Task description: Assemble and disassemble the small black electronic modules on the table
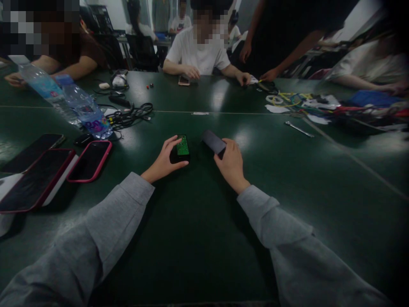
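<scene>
A small black case with a green circuit board (183, 146) in it sits on the dark green table in front of me. My left hand (166, 157) is around its left side, with fingertips at the board's upper left and the thumb along the near edge. In my right hand (231, 164) is a flat dark grey cover (213, 141), gripped by its near right end and tilted a little above the table. A narrow gap separates the cover from the circuit board. The cover's underside is hidden.
To the left lie a pink-edged phone (90, 161), a red-edged phone (36, 181) and a dark phone (33, 151). Behind them are tilted-looking water bottles (86, 108) and black cables (134, 116). A wrench (299, 129) and tangled wires (294, 100) lie right. Other people sit across.
</scene>
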Motion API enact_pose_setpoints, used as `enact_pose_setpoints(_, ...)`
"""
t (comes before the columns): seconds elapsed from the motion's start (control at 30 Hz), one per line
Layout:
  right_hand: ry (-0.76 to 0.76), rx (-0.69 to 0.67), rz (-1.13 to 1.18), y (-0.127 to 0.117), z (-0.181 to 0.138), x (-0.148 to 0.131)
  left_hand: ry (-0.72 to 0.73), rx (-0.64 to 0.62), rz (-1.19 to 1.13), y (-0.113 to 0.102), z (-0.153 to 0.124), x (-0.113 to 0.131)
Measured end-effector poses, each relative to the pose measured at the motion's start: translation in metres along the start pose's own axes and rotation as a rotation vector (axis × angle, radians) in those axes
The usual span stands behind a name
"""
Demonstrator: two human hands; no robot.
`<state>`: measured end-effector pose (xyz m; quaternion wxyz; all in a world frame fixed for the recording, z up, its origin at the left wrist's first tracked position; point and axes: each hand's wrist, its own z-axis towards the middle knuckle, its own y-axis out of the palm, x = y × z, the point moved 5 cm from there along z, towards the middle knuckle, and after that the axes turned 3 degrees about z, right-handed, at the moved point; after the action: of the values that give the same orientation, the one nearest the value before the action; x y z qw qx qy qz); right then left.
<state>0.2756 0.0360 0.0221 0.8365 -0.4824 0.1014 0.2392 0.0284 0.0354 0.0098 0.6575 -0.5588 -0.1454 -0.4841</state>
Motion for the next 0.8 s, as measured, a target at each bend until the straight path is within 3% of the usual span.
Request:
enact_pose_setpoints(0.37,-0.254,-0.117,-0.106,0.007,-0.005,-0.026,-0.002,0.003,0.0,0.0,0.0,0.0)
enact_pose_setpoints(0.8,-0.17,-0.283,0.024,0.013,-0.012,-0.033,0.03,0.022,0.015,0.001,0.001,0.0)
